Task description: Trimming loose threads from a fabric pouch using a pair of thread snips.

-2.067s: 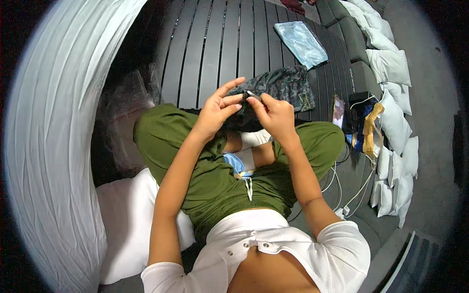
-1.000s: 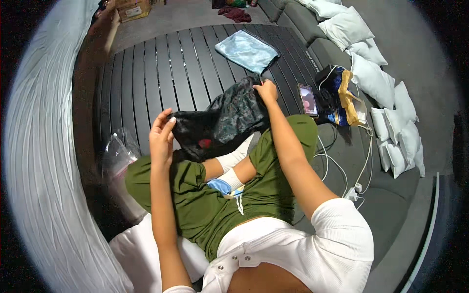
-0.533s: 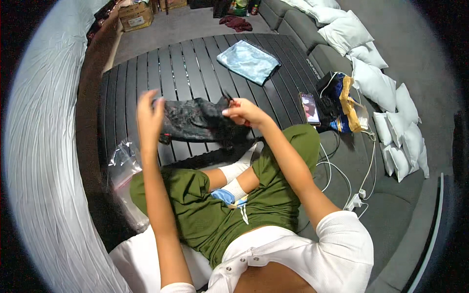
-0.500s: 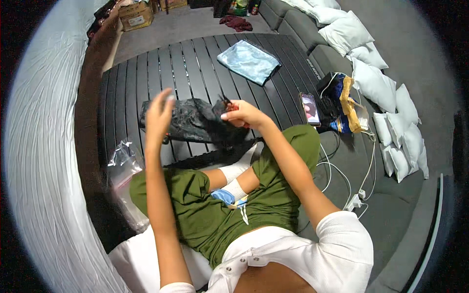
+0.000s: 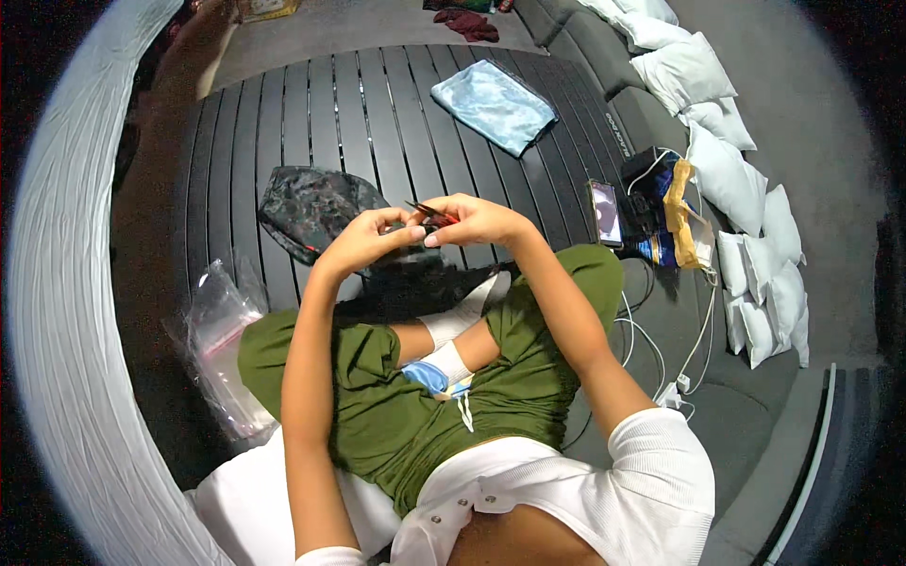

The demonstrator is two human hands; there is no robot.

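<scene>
My right hand (image 5: 477, 222) is closed around small scissors (image 5: 444, 217) with red handles, their dark blades pointing left over the fingertips of the other hand. My left hand (image 5: 363, 242) pinches the right-hand edge of a dark patterned pouch (image 5: 316, 208), fingertips meeting those of my right hand. Exactly what lies between the fingertips is hidden. The rest of the pouch spreads on the black slatted table (image 5: 373, 113), with a small red spot near its lower edge. Farther off, a light blue patterned pouch (image 5: 495, 106) lies flat.
Clear plastic bags (image 5: 222, 340) lie beside my left knee. To the right are a phone (image 5: 604, 214), a blue and yellow bag (image 5: 681, 212) and white cables (image 5: 651, 349). Several white pillows (image 5: 727, 179) line the grey sofa. A white curtain (image 5: 75, 283) hangs at the left.
My left hand has come down from above the dark pouch to meet my right hand at its edge. The pouch has shifted and now bunches to the left. The head view has tilted slightly down.
</scene>
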